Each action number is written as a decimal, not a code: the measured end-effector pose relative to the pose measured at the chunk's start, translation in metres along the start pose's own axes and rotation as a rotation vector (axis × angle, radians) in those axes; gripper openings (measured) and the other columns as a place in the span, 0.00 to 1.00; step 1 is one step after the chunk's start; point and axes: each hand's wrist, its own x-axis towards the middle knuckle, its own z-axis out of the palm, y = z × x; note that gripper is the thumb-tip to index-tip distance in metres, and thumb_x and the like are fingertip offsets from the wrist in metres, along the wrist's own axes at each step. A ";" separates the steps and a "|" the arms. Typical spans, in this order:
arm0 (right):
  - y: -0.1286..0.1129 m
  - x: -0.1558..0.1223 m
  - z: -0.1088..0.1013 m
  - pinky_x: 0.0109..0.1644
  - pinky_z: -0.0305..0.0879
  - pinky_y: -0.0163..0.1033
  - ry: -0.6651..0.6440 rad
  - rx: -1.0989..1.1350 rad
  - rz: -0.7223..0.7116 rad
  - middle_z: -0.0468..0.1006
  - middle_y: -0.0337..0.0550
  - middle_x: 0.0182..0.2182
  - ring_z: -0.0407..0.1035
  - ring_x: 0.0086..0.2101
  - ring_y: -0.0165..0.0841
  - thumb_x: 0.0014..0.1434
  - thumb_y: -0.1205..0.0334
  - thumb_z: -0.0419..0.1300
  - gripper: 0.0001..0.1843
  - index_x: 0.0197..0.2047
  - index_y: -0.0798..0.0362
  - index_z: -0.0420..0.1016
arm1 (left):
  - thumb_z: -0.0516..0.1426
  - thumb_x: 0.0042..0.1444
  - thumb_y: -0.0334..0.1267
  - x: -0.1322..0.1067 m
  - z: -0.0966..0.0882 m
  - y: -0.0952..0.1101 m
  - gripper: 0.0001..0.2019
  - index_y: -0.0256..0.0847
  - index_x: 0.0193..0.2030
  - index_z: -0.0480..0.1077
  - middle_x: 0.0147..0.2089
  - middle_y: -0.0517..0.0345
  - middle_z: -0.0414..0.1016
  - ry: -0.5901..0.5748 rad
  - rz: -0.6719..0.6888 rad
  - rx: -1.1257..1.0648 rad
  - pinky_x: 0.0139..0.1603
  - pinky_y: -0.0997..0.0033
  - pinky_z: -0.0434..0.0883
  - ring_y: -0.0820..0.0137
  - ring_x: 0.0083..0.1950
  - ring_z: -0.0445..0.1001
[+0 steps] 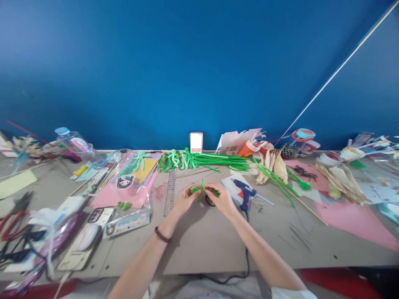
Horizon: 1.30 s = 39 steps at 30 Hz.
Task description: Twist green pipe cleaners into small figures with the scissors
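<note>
Both my hands meet at the middle of the grey table [202, 241]. My left hand [184, 198] and my right hand [222, 199] pinch a small green pipe-cleaner piece [202, 189] between their fingertips; its ends stick out upward and sideways. A dark bead bracelet [162, 235] sits on my left wrist. A black round object lies partly hidden under my right fingers. Just right of my right hand rests a blue glue gun [245, 193], its black cord running toward me.
A pile of green pipe cleaners [202, 160] lies behind my hands, a metal ruler [170, 192] to their left. Pink paper sheets [349, 218], dried husks [274, 164], cups, a phone [196, 142] against the blue wall, a white mouse [87, 236] and cables crowd both sides.
</note>
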 end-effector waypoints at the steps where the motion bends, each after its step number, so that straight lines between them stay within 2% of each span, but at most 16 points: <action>1: 0.000 0.000 0.001 0.44 0.69 0.40 -0.005 -0.017 -0.001 0.79 0.43 0.38 0.73 0.38 0.35 0.53 0.67 0.58 0.12 0.41 0.51 0.76 | 0.63 0.45 0.44 0.000 0.000 0.000 0.12 0.37 0.31 0.72 0.24 0.60 0.68 0.011 -0.015 -0.024 0.31 0.72 0.62 0.73 0.27 0.64; 4: 0.000 -0.002 0.003 0.45 0.68 0.42 0.006 -0.149 -0.059 0.79 0.44 0.39 0.72 0.40 0.37 0.51 0.67 0.59 0.14 0.43 0.51 0.75 | 0.64 0.43 0.42 0.001 -0.002 0.001 0.12 0.37 0.34 0.74 0.24 0.60 0.69 0.019 -0.062 -0.118 0.32 0.72 0.63 0.73 0.27 0.65; 10: 0.007 -0.004 0.004 0.42 0.65 0.42 0.063 -0.380 -0.198 0.80 0.44 0.34 0.72 0.36 0.37 0.57 0.64 0.58 0.07 0.38 0.51 0.77 | 0.62 0.45 0.36 0.000 -0.004 0.001 0.06 0.38 0.31 0.75 0.29 0.58 0.73 0.014 -0.121 -0.258 0.36 0.73 0.64 0.72 0.31 0.68; 15: 0.005 -0.004 0.004 0.41 0.61 0.41 0.073 -0.481 -0.290 0.80 0.44 0.32 0.71 0.35 0.36 0.59 0.62 0.57 0.07 0.38 0.51 0.77 | 0.64 0.43 0.37 0.000 -0.002 0.002 0.09 0.37 0.33 0.76 0.28 0.59 0.73 0.071 -0.098 -0.278 0.34 0.75 0.64 0.75 0.29 0.67; 20: 0.002 -0.005 0.004 0.41 0.59 0.41 0.100 -0.543 -0.336 0.79 0.43 0.32 0.71 0.34 0.36 0.59 0.62 0.57 0.07 0.36 0.51 0.77 | 0.66 0.41 0.38 0.000 -0.001 0.003 0.14 0.36 0.36 0.77 0.31 0.56 0.75 0.033 -0.107 -0.269 0.37 0.74 0.65 0.73 0.32 0.69; 32: 0.002 -0.006 0.004 0.41 0.63 0.42 0.046 -0.492 -0.343 0.79 0.46 0.33 0.70 0.35 0.36 0.61 0.63 0.52 0.12 0.38 0.52 0.77 | 0.64 0.44 0.38 0.000 -0.003 0.000 0.12 0.39 0.37 0.77 0.35 0.54 0.77 0.039 -0.085 -0.196 0.41 0.71 0.67 0.70 0.35 0.71; 39: -0.001 -0.006 0.006 0.39 0.68 0.40 0.092 -0.202 -0.222 0.79 0.45 0.31 0.71 0.33 0.35 0.59 0.64 0.54 0.11 0.33 0.51 0.78 | 0.66 0.41 0.39 -0.001 -0.001 0.007 0.13 0.38 0.35 0.77 0.34 0.54 0.78 0.046 -0.063 -0.131 0.40 0.71 0.67 0.70 0.35 0.72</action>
